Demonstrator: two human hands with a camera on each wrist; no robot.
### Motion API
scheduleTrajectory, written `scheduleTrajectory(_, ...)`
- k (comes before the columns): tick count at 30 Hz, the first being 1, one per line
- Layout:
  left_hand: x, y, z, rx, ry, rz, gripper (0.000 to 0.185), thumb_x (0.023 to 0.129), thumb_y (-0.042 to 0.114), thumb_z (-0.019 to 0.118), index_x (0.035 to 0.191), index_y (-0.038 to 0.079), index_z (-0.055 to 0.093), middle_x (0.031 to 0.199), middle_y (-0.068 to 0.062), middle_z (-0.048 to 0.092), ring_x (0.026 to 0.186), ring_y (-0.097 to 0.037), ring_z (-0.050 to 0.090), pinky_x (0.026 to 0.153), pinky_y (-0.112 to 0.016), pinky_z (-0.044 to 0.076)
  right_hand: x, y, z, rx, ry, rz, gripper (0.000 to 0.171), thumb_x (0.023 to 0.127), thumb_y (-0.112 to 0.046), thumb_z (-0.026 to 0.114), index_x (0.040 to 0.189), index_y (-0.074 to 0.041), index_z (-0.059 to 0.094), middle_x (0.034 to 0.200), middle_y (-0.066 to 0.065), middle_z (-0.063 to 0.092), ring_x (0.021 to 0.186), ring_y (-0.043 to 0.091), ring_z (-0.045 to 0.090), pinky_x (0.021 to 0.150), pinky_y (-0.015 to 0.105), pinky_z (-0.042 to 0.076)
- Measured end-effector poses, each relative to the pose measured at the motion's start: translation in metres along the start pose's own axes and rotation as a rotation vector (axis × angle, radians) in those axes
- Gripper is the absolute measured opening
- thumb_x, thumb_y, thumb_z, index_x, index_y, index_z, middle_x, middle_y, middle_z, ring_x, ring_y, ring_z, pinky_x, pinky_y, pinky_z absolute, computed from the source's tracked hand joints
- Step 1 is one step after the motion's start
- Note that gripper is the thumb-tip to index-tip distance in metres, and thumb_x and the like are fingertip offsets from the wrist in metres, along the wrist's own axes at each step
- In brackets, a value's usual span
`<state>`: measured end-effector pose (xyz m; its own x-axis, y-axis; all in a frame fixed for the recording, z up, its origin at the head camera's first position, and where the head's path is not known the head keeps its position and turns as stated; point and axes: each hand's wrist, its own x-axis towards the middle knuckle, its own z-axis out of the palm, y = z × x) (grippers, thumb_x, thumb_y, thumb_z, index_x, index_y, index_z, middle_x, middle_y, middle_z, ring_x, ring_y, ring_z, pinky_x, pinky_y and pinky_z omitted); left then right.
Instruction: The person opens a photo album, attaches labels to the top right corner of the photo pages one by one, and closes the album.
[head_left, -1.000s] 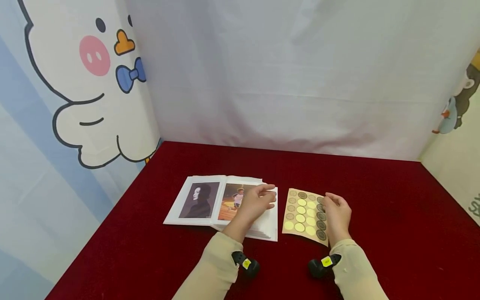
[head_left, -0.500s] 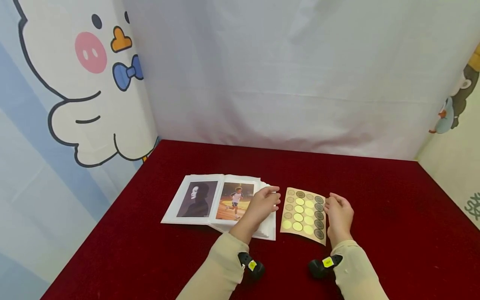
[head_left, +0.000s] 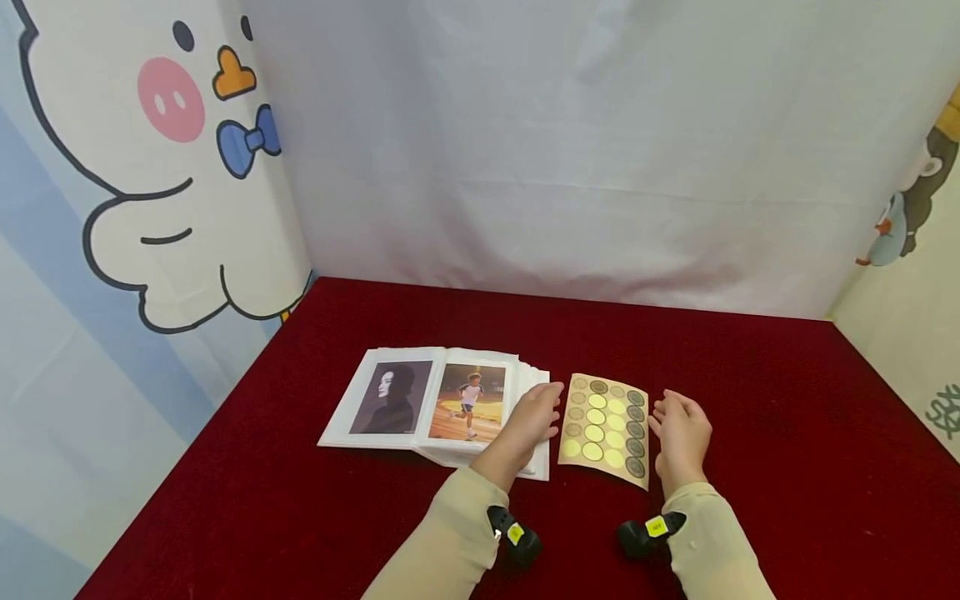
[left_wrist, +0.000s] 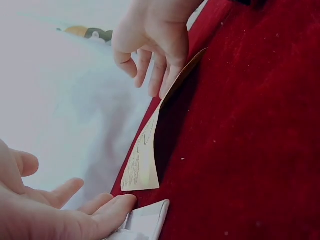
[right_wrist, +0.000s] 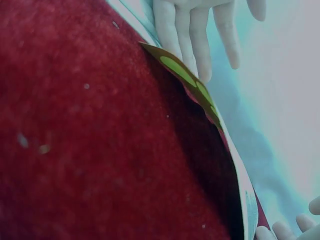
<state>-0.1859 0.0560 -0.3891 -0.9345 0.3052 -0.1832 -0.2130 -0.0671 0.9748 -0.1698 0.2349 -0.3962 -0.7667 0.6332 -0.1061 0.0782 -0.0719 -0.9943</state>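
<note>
Kraft-brown sticker sheet [head_left: 605, 428] lies flat on red cloth [head_left: 787, 433] btwn both hands. L hand [head_left: 534, 419], fingers relaxed & spread, rests on photo album [head_left: 435, 404] edge, prob. keeping pp. open. R hand [head_left: 681, 431] loosely curled at sheet's right edge, holding nothing.

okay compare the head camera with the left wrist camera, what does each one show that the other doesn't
Only the head view shows the open photo album with its two pictures, the rows of round stickers on the sticker sheet, and the cartoon backdrop. Only the left wrist view shows that the sheet bows up off the red tablecloth instead of lying flat. Both show the left hand with straight fingers at the album's right edge, and the right hand at the sheet's right edge.
</note>
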Motion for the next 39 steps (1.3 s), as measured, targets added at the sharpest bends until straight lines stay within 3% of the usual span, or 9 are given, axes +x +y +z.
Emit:
scheduleTrajectory(6, 0.0, -0.002, 0.001, -0.034, -0.01, -0.019, 0.049, 0.1, 0.03, 0.034, 0.136, -0.002, 0.04, 0.135, -0.029, 0.038, 0.123, -0.042, 0.04, 0.095, -0.044, 0.042, 0.001, 0.002, 0.0, -0.004, 0.01, 0.015, 0.042, 0.098, -0.018, 0.035, 0.134, 0.003, 0.043, 0.126, 0.024, 0.045, 0.12, 0.034, 0.046, 0.096, 0.036, 0.041)
scheduleTrajectory(14, 0.003, -0.007, 0.005, -0.174, -0.014, -0.077, 0.047, 0.098, 0.021, 0.041, 0.136, -0.006, 0.038, 0.13, -0.027, 0.045, 0.115, -0.036, 0.048, 0.087, -0.035, 0.049, 0.001, 0.004, 0.001, 0.019, 0.011, 0.026, 0.041, 0.099, -0.018, 0.035, 0.133, 0.003, 0.044, 0.124, 0.023, 0.047, 0.118, 0.032, 0.047, 0.096, 0.036, 0.042)
scheduleTrajectory(22, 0.004, -0.012, 0.009, -0.097, -0.049, -0.028, 0.049, 0.082, -0.009, 0.056, 0.13, -0.002, 0.05, 0.108, -0.012, 0.064, 0.089, -0.02, 0.063, 0.077, -0.032, 0.053, 0.001, 0.004, 0.001, 0.022, -0.003, 0.026, 0.042, 0.099, -0.019, 0.035, 0.133, 0.004, 0.044, 0.123, 0.022, 0.048, 0.115, 0.029, 0.048, 0.096, 0.035, 0.042)
scheduleTrajectory(32, 0.003, -0.008, 0.013, -0.1, -0.056, -0.012, 0.051, 0.081, -0.013, 0.059, 0.128, 0.004, 0.055, 0.103, -0.008, 0.066, 0.082, -0.018, 0.065, 0.07, -0.031, 0.054, -0.004, -0.001, 0.001, -0.007, -0.108, 0.015, 0.039, 0.097, -0.014, 0.04, 0.129, 0.006, 0.048, 0.124, 0.023, 0.05, 0.111, 0.027, 0.05, 0.095, 0.031, 0.042)
scheduleTrajectory(39, 0.003, -0.002, 0.013, -0.197, -0.056, 0.032, 0.051, 0.082, -0.013, 0.059, 0.129, 0.007, 0.054, 0.106, -0.01, 0.065, 0.082, -0.018, 0.064, 0.072, -0.031, 0.054, -0.008, -0.005, 0.008, -0.013, -0.176, -0.043, 0.035, 0.092, -0.01, 0.047, 0.122, 0.007, 0.054, 0.117, 0.02, 0.056, 0.104, 0.022, 0.056, 0.084, 0.023, 0.048)
